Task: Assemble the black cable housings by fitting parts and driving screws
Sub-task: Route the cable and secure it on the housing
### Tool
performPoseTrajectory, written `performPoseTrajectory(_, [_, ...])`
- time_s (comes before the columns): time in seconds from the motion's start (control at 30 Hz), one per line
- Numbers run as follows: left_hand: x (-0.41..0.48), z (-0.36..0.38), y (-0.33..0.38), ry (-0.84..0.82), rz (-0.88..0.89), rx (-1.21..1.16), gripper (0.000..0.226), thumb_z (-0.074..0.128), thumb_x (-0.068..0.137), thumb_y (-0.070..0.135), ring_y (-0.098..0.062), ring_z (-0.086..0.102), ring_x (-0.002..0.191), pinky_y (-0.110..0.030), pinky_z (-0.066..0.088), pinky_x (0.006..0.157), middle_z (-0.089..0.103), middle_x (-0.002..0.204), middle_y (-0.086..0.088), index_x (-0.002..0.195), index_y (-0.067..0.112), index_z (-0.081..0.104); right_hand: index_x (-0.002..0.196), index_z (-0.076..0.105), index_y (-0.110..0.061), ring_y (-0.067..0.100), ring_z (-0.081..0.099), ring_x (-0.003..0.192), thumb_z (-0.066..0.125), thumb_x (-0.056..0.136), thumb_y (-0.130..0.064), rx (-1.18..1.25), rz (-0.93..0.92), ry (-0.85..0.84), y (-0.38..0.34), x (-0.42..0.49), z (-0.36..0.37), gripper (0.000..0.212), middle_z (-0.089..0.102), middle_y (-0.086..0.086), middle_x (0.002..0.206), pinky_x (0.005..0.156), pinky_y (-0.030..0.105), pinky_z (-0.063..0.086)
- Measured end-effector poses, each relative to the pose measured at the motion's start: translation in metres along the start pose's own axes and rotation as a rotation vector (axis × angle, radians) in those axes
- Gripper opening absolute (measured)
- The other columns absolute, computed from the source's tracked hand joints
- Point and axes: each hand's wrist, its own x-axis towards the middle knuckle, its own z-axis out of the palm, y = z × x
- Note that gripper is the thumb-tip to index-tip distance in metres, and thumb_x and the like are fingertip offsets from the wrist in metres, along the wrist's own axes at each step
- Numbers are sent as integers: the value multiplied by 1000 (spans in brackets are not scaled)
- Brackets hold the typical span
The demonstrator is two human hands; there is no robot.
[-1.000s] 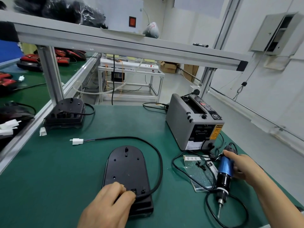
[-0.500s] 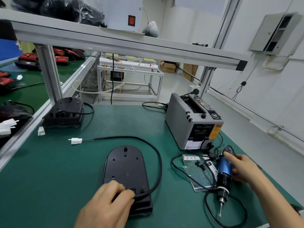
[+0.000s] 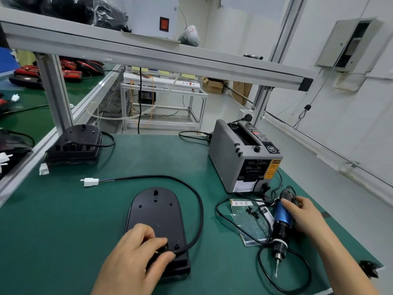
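A black cable housing point(image 3: 156, 218) lies flat on the green mat point(image 3: 63, 231) in front of me. Its black cable point(image 3: 197, 201) loops round to a white connector point(image 3: 90, 181). My left hand point(image 3: 136, 258) rests on the housing's near end, thumb and fingers pinching something small by the cable entry; what it is I cannot make out. My right hand point(image 3: 306, 216) grips a blue and black electric screwdriver point(image 3: 280, 226) lying on the mat, tip pointing toward me. Small black screws point(image 3: 252, 211) lie on a clear bag beside it.
A grey tape dispenser point(image 3: 240, 158) stands at the right rear. A second black housing point(image 3: 76, 143) sits at the back left by an aluminium post point(image 3: 54, 92). The screwdriver's cord point(image 3: 282, 279) coils near the front right edge. An overhead shelf beam point(image 3: 170, 60) crosses above.
My right hand has slid a little up the screwdriver body, which has shifted slightly. My left hand stays on the housing's near end.
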Motion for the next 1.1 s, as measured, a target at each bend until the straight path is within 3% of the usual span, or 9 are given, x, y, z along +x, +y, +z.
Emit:
performPoseTrajectory(0.1, [-2, 3, -1, 39, 2, -31, 54, 39, 87, 61, 2, 40, 73, -16, 41, 48, 39, 85, 17, 75, 20, 73, 136, 46, -5, 31, 52, 119, 61, 89, -34, 50, -111, 129, -6, -1, -1, 57, 51, 15, 136, 99, 47, 42])
performPoseTrajectory(0.23, [-5, 6, -1, 61, -15, -64, 65, 29, 92, 64, 1, 40, 74, -12, 39, 54, 39, 87, 17, 79, 18, 74, 92, 65, -24, 15, 61, 92, 60, 88, -20, 158, -280, 156, -39, -5, 5, 8, 67, -5, 100, 79, 34, 45])
performPoseTrajectory(0.4, [-10, 3, 1, 66, -14, -73, 49, 32, 90, 64, -1, 44, 83, -10, 36, 65, 44, 95, 15, 98, 29, 65, 84, 67, -26, 13, 59, 70, 57, 88, -20, 197, -286, 74, -75, -3, 20, 13, 67, -8, 82, 61, 28, 45])
performPoseTrajectory(0.53, [-19, 1, 1, 103, -7, -51, 45, 32, 91, 63, -6, 45, 95, -18, 34, 82, 48, 105, 10, 109, 31, 57, 79, 65, -24, 32, 63, 96, 58, 87, -20, 265, -219, 48, -84, -1, 26, 12, 70, 6, 89, 79, 41, 52])
performPoseTrajectory(0.7, [-24, -4, -1, 84, -86, -70, 47, 29, 90, 66, -7, 47, 91, -21, 41, 73, 47, 104, 14, 109, 33, 55, 87, 65, 0, 47, 58, 100, 60, 86, -22, 344, -136, 44, -89, 0, 28, 22, 62, 28, 108, 91, 52, 46])
performPoseTrajectory(0.8, [-25, -2, -3, 76, -93, -60, 46, 27, 91, 66, -7, 46, 91, -26, 43, 68, 47, 103, 16, 109, 33, 55, 88, 66, 0, 36, 57, 74, 62, 86, -24, 383, -110, 35, -94, 3, 28, 25, 63, 28, 105, 88, 51, 48])
performPoseTrajectory(0.9, [-27, -2, -4, 66, -82, -55, 46, 27, 92, 64, -5, 46, 91, -20, 42, 74, 47, 104, 16, 110, 32, 55, 101, 60, 11, 24, 42, 57, 62, 84, -25, 405, -71, 21, -94, 8, 29, 40, 59, 24, 80, 56, 40, 42])
performPoseTrajectory(0.97, [-27, -1, -4, 59, -73, -53, 46, 28, 92, 64, -4, 45, 92, -16, 38, 76, 47, 104, 16, 110, 31, 55, 90, 62, 7, 16, 35, 52, 63, 84, -24, 431, -44, 18, -94, 11, 31, 32, 54, 11, 78, 52, 30, 31])
performPoseTrajectory(1.1, [-27, -1, -4, 54, -73, -51, 46, 27, 92, 63, -3, 44, 92, -12, 36, 71, 47, 103, 16, 109, 31, 56, 85, 65, 0, 14, 36, 53, 62, 85, -20, 487, -22, 17, -94, 12, 34, 20, 57, 7, 78, 49, 27, 29])
